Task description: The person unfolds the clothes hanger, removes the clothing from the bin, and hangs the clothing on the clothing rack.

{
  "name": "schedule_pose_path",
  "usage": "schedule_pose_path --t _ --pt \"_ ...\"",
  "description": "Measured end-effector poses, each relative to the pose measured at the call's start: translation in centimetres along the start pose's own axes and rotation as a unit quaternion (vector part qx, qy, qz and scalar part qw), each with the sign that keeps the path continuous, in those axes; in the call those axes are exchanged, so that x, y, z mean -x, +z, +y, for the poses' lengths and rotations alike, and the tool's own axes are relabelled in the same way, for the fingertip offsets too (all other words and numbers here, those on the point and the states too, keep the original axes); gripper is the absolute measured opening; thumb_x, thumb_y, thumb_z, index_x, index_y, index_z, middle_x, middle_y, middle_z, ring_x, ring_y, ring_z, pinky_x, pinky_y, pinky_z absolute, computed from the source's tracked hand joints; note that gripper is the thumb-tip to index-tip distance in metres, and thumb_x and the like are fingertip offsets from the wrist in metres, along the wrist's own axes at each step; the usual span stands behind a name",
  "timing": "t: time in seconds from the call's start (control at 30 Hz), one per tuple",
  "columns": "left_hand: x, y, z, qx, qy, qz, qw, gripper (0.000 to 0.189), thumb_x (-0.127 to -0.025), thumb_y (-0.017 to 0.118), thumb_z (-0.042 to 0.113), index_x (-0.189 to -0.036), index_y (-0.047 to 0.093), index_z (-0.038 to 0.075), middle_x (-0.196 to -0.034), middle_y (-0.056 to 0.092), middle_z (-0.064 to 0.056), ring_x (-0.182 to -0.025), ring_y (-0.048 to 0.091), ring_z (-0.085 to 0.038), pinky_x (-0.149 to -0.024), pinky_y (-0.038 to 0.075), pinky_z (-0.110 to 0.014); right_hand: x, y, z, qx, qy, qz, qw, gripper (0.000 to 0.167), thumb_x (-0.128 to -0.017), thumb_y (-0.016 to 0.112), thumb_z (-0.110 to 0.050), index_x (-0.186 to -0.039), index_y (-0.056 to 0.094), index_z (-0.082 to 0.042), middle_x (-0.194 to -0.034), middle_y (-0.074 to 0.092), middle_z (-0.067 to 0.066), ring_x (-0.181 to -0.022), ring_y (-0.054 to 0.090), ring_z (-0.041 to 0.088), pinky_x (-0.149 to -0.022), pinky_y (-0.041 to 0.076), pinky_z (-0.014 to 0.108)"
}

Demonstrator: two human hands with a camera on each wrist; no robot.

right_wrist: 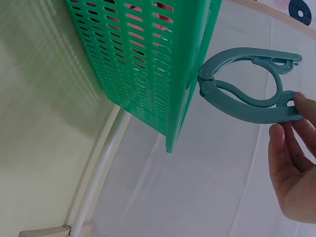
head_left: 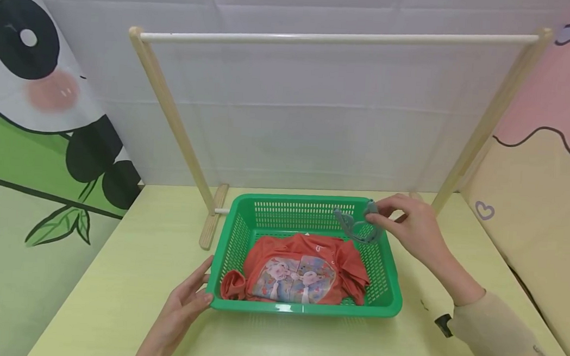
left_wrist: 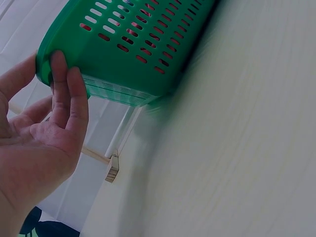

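Your right hand (head_left: pixel 411 226) pinches the hanger (right_wrist: pixel 242 111), likely light and stiff and best held by an arm's end, at the basket's (head_left: pixel 306 310) far-right corner, while your left hand (head_left: pixel 180 306) grips the near-left one.

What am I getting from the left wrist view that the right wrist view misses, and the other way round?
Only the left wrist view: the left hand holding the rim of the green slotted plastic basket.
Only the right wrist view: the right hand pinching a teal plastic folding hanger.
Both: the basket's slotted wall with red fabric showing through, the pale tabletop, a slim white rod and a pale wooden foot.
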State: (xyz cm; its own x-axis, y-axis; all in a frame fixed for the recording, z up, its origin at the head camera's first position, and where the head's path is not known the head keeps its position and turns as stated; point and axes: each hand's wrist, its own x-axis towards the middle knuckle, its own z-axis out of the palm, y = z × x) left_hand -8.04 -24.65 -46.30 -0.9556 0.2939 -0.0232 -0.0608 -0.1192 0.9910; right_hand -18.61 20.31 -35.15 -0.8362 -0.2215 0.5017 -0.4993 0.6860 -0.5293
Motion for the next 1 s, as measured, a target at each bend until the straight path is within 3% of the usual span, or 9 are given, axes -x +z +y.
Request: schedule_pose_path --t 0.13,0.3,0.4,0.77,1.0 --pt "0.0 0.1 0.1 -0.004 -0.007 0.007 0.9999 0.069 -0.101 0.049 0.002 -0.160 0.014 0.014 -0.125 0.057 0.006 -0.114 0.065 -0.005 -0.098 0.052 -0.023 -0.3 0.0 -0.3 -0.001 -0.003 -0.004 1.0000 0.016 -0.084 0.079 -0.017 -0.099 0.074 -0.014 -0.081 0.073 -0.001 -0.084 0.054 0.010 -0.061 0.054 0.016" --pt "0.0 0.1 0.2 -0.004 -0.006 0.008 0.9999 0.069 -0.101 0.049 0.003 -0.160 0.014 0.014 -0.124 0.057 0.005 -0.114 0.065 -0.005 -0.098 0.052 -0.024 -0.7 0.0 -0.4 0.017 -0.020 -0.001 0.9997 0.039 -0.083 0.080 -0.013 -0.119 0.065 -0.016 -0.079 0.073 -0.001 -0.073 0.066 0.011 -0.063 0.053 0.021" --pt "0.0 0.1 0.3 -0.003 -0.005 0.005 1.0000 0.069 -0.101 0.049 0.002 -0.160 0.014 0.013 -0.123 0.057 0.006 -0.113 0.066 -0.005 -0.098 0.052 -0.024 -0.8 0.1 -0.3 0.023 -0.035 0.000 0.9991 0.046 -0.081 0.081 -0.012 -0.123 0.064 -0.018 -0.080 0.075 -0.001 -0.069 0.069 0.013 -0.064 0.054 0.023" --pt "0.0 -0.1 0.2 0.004 0.008 -0.020 0.9998 0.071 -0.100 0.048 -0.002 -0.159 0.012 0.009 -0.123 0.058 0.006 -0.112 0.066 -0.004 -0.097 0.053 -0.023 -1.4 0.0 -0.5 0.006 -0.070 -0.012 0.9975 0.038 -0.083 0.079 -0.010 -0.118 0.067 -0.016 -0.087 0.077 0.002 -0.070 0.073 0.014 -0.065 0.058 0.024" --pt "0.0 -0.1 0.2 0.025 -0.003 -0.016 0.9996 0.072 -0.099 0.049 -0.003 -0.160 0.013 0.012 -0.122 0.058 0.005 -0.109 0.065 -0.003 -0.098 0.052 -0.024 -2.4 -0.5 -1.2 -0.029 -0.057 -0.028 0.9976 0.034 -0.087 0.075 -0.009 -0.119 0.067 -0.015 -0.088 0.078 0.006 -0.070 0.073 0.018 -0.062 0.055 0.020"
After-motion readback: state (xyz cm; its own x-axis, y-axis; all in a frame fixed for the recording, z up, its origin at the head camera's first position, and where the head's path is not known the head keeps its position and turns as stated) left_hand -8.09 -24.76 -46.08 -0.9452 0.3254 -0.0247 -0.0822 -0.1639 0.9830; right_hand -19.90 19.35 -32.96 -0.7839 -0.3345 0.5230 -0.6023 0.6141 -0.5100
